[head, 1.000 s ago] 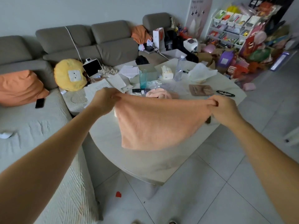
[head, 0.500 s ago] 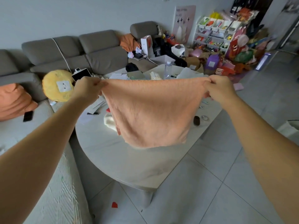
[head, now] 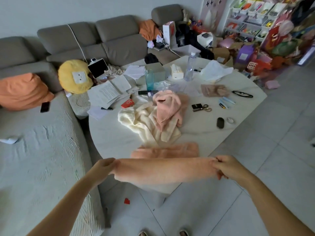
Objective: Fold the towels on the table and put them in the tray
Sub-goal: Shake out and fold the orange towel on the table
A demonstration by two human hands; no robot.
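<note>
An orange towel (head: pixel 163 169) is stretched between my hands at the near edge of the round white table (head: pixel 112 137). My left hand (head: pixel 104 167) grips its left end and my right hand (head: pixel 228 166) pinches its right end. The towel's far part lies bunched on the tabletop. Behind it a cream towel (head: pixel 141 121) lies crumpled with a pink towel (head: pixel 167 108) on top. A flat brownish cloth (head: pixel 214 90) lies farther right. I cannot tell which object is the tray.
Papers (head: pixel 109 92), a teal bottle (head: pixel 149 80), a tissue box (head: pixel 177 72), a clear bottle (head: pixel 190 67), glasses (head: pixel 242 94) and small items crowd the table's far half. A grey sofa (head: pixel 34 150) borders the left. Toy shelves (head: pixel 255 17) stand at the back right.
The orange towel hung spread out in the air in front of me. Now my hands have come down and toward me, and the towel lies partly on the table's near edge.
</note>
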